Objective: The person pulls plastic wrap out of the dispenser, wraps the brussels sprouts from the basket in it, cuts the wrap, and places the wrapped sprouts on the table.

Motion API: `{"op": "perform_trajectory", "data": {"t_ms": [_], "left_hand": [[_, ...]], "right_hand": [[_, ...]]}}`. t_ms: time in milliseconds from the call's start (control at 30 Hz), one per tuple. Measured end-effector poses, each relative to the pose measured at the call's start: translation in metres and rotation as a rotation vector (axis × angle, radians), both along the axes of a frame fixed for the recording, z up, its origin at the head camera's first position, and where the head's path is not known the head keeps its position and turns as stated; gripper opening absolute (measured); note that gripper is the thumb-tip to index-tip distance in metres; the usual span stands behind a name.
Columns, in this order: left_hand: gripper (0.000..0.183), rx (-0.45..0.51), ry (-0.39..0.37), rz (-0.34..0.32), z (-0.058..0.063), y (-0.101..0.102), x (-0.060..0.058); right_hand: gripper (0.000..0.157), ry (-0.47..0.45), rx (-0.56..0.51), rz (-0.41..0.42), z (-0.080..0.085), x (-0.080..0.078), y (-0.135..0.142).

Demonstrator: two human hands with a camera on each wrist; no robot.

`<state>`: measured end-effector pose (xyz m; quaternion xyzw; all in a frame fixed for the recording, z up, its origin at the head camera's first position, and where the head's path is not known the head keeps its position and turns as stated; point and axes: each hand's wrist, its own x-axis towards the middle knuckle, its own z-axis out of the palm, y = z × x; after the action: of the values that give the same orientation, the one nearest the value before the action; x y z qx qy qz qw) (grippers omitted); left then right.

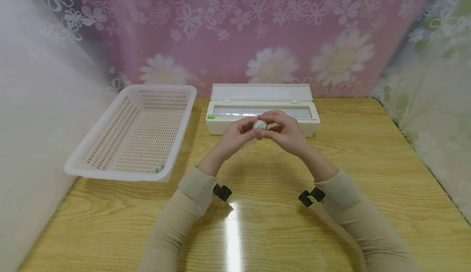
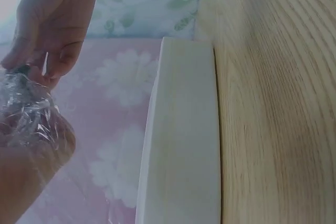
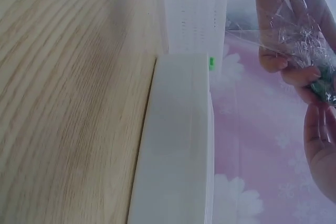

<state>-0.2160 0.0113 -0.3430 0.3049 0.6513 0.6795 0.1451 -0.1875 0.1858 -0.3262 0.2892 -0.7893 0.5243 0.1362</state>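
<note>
Both hands meet over the front of the white film box, above the table. Between their fingertips they pinch a small rounded green-and-white thing wrapped in clear plastic film. My left hand grips it from the left, and my right hand from the right. Loose, crinkled cling film spreads out around the left fingers in the left wrist view. Dark green shows through the wrapping in the right wrist view. What kind of thing is inside, I cannot tell.
Behind the hands, a white cling film dispenser stands with its lid raised and a film roll inside. A white slotted basket sits at left, with a small film-wrapped green thing in its near right corner. A flowered curtain hangs behind.
</note>
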Motion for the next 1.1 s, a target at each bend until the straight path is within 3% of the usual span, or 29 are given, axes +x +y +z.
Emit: {"op": "perform_trajectory", "data": {"t_ms": [100, 300, 467, 533, 600, 733, 833, 933, 1000, 1100], "left_hand": [[0.034, -0.029, 0.038, -0.012, 0.000, 0.000, 0.000], [0.019, 0.063, -0.074, 0.057, 0.001, 0.001, 0.002], [0.028, 0.062, -0.088, 0.107, -0.002, 0.001, 0.001], [0.030, 0.063, -0.065, 0.137, -0.003, 0.002, 0.000], [0.030, 0.064, -0.018, 0.179, -0.003, 0.002, -0.001], [0.032, 0.048, 0.117, 0.267, -0.001, 0.002, -0.001], [0.043, 0.023, 0.209, 0.279, 0.002, 0.003, -0.001], [0.059, -0.003, 0.274, 0.258, 0.003, 0.003, 0.000], [0.064, -0.007, 0.291, 0.262, 0.003, 0.004, 0.000], [0.068, 0.018, 0.290, 0.286, 0.002, 0.007, -0.001]], "right_hand": [[0.030, -0.068, -0.009, 0.024, 0.000, -0.001, 0.002], [0.020, -0.242, -0.225, 0.106, -0.006, -0.002, 0.000], [0.035, -0.319, -0.304, 0.019, -0.012, -0.001, -0.001], [0.039, -0.321, -0.321, -0.021, -0.012, -0.002, 0.000], [0.037, -0.330, -0.370, -0.004, -0.011, -0.002, -0.001], [0.020, -0.378, -0.507, 0.135, -0.009, 0.000, -0.005], [0.014, -0.426, -0.626, 0.233, -0.007, 0.002, -0.009], [0.016, -0.484, -0.679, 0.257, -0.005, 0.005, -0.011], [0.029, -0.515, -0.636, 0.246, -0.005, 0.007, -0.011], [0.054, -0.516, -0.486, 0.205, -0.005, 0.009, -0.012]]}}
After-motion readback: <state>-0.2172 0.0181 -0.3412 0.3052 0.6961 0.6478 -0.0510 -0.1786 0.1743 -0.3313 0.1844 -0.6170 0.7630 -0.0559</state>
